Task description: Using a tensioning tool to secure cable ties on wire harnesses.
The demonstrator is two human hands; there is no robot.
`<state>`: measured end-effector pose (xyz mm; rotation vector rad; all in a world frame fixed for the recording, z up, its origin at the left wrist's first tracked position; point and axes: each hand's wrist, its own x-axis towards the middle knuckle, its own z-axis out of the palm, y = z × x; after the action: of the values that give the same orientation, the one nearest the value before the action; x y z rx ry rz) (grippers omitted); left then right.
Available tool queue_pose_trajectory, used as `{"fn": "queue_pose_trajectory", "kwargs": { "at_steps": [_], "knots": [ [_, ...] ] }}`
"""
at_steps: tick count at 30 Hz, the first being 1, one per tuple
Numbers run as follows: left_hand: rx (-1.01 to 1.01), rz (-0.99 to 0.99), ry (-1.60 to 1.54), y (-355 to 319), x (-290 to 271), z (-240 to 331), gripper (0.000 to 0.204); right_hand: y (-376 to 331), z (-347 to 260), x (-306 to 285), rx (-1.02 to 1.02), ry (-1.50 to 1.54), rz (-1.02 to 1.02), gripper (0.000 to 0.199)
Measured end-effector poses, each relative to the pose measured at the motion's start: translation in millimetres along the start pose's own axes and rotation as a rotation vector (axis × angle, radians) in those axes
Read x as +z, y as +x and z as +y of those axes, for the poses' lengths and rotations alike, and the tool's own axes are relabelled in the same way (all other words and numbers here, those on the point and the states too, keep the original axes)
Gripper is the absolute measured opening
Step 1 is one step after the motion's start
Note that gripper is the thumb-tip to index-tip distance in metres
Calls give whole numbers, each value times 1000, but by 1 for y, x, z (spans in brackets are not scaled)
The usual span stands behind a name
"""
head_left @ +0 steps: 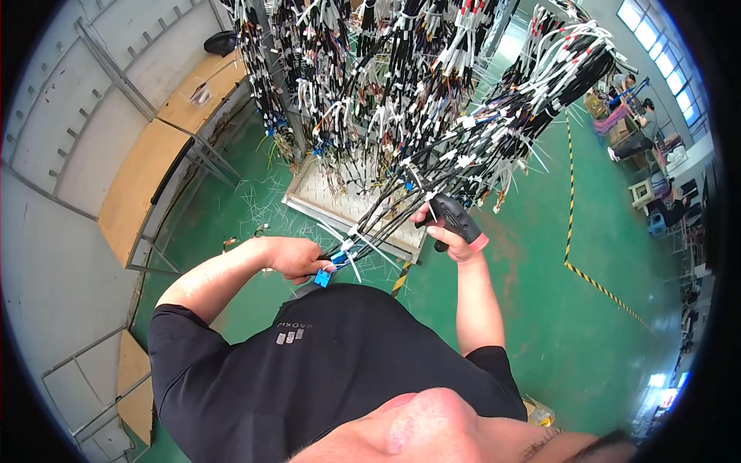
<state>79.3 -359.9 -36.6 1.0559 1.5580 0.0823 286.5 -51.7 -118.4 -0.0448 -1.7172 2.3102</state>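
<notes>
My left hand is closed round the near end of a bundle of black cables, a wire harness, close to my body. A blue connector pokes out below its fingers, and white cable ties stick out from the bundle beside it. In my right hand is a black cable tie gun, pistol-shaped with a pinkish-red base. Its front end is at the harness, further along from my left hand; whether it grips a tie there I cannot tell. From there the cables run up and right into a thick hanging bunch.
Many black and white harnesses hang from a rack ahead, above a pale tray. Wooden tables line the left wall. Cut tie ends litter the green floor. People work far right, beyond a yellow-black floor line.
</notes>
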Motion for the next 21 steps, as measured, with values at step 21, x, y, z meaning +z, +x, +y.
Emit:
{"fn": "queue_pose_trajectory", "kwargs": {
  "at_steps": [21],
  "knots": [
    [6, 89, 97, 4, 2, -1, 59, -1, 18, 10, 26, -346, 151, 28]
  ]
}}
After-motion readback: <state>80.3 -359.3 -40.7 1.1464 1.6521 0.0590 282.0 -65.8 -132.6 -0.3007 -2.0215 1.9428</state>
